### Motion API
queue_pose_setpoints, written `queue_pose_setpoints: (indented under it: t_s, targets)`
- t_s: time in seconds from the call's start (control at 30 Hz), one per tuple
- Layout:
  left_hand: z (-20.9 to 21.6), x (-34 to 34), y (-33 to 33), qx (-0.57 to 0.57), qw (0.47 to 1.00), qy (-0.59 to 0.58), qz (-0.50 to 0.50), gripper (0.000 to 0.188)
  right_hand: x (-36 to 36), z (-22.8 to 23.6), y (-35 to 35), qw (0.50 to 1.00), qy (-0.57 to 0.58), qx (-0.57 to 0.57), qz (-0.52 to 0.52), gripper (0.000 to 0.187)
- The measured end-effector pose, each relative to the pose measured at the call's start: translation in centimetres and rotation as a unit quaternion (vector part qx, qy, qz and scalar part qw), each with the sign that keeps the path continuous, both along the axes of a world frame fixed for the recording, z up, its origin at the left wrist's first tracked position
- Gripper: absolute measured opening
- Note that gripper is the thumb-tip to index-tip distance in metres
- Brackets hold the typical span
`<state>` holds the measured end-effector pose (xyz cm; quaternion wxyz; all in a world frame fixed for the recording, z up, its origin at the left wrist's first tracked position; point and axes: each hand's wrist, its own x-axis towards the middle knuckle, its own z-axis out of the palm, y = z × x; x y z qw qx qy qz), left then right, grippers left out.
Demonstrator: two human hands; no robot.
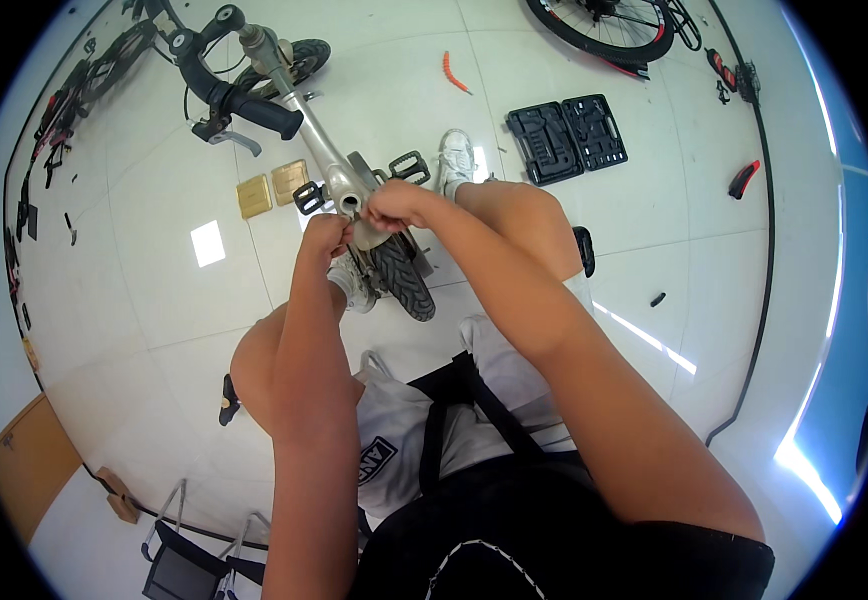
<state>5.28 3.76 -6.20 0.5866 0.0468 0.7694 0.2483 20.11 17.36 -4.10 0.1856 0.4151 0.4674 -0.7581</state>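
A small silver bicycle (322,145) stands between my legs, its rear wheel toward me. The open round top of its seat tube (351,203) faces up with no saddle in it. My left hand (328,236) is closed at the left side of this tube, its fingers bent in. On the tube's right side, my right hand (394,206) is also closed, fingertips against the frame. What either one pinches is hidden by the fingers. Black pedals (409,167) stick out on both sides, and the rear tire (402,280) shows below my hands.
Left of the frame lie two gold boxes (254,196). An open black tool case (544,143) is to the right, with a curved orange thing (451,72) farther off. Bicycle wheels (614,40), a red-black tool (744,180) and chairs (184,565) stand around the edges.
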Motion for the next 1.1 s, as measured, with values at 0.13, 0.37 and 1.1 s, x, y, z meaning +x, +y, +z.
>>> queue_pose_setpoints:
  t_s: [0.13, 0.37, 1.1]
  targets:
    - [0.2, 0.3, 0.0, 0.003, 1.000, 0.012, 0.005, 0.012, -0.2, -0.3, 0.6, 0.990, 0.052, 0.014, -0.133, 0.040]
    - [-0.7, 1.2, 0.7, 0.026, 0.999, 0.018, -0.015, 0.013, 1.9, -5.5, -2.0, 0.919, 0.016, 0.390, 0.061, 0.056]
    - [0.8, 0.1, 0.2, 0.006, 1.000, 0.007, -0.027, 0.013, 2.8, -8.2, -8.6, 0.892, 0.016, 0.306, -0.333, 0.034]
